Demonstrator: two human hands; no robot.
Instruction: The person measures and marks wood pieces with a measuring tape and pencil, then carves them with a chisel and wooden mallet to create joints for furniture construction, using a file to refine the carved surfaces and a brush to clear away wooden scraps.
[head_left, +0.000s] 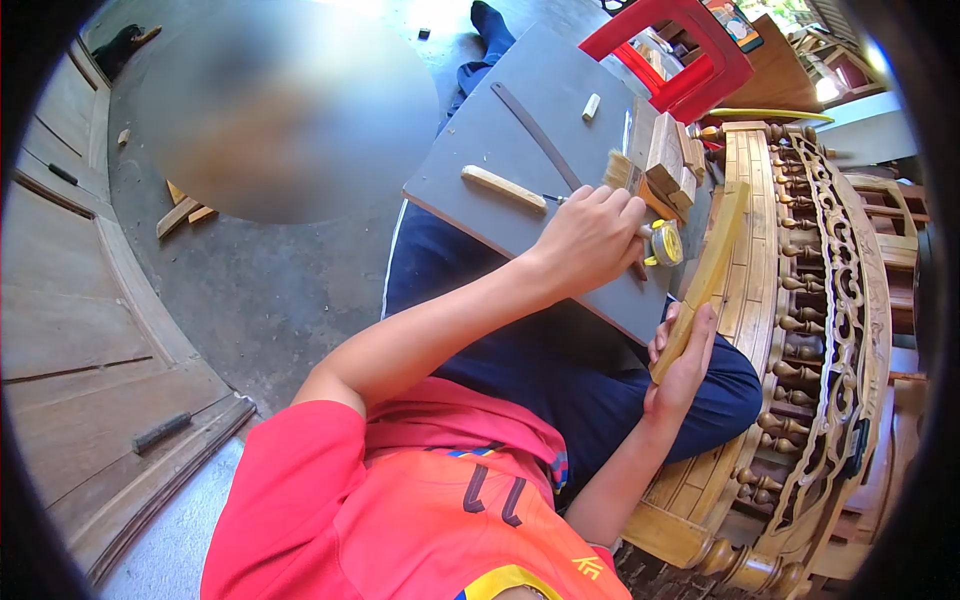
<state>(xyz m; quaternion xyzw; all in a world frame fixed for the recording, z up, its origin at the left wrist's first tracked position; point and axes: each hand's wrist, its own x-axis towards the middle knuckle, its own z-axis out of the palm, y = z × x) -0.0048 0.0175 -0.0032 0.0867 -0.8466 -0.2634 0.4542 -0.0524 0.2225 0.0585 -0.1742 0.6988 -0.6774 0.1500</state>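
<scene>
My left hand [592, 238] is closed over the grey board, its fingertips beside a small round yellow-and-clear object [662, 243]; what it grips is hidden. A tool with a wooden handle [503, 188] lies at its left, its thin metal shaft running up to the hand. Just beyond the fingers are brush bristles [618, 169]. My right hand [684, 362] is wrapped round the lower end of a long, slightly curved yellowish wooden piece [716, 270], held up at a slant. A flat dark metal strip [535, 135] rests on the grey board [455, 165].
Wooden blocks [665, 150] sit at the board's right edge, near a red plastic stool [715, 55]. A carved wooden bench [750, 200] with turned spindles stands at right. Wooden panels [75, 300] are at left. A foot [490, 30] shows beyond the board.
</scene>
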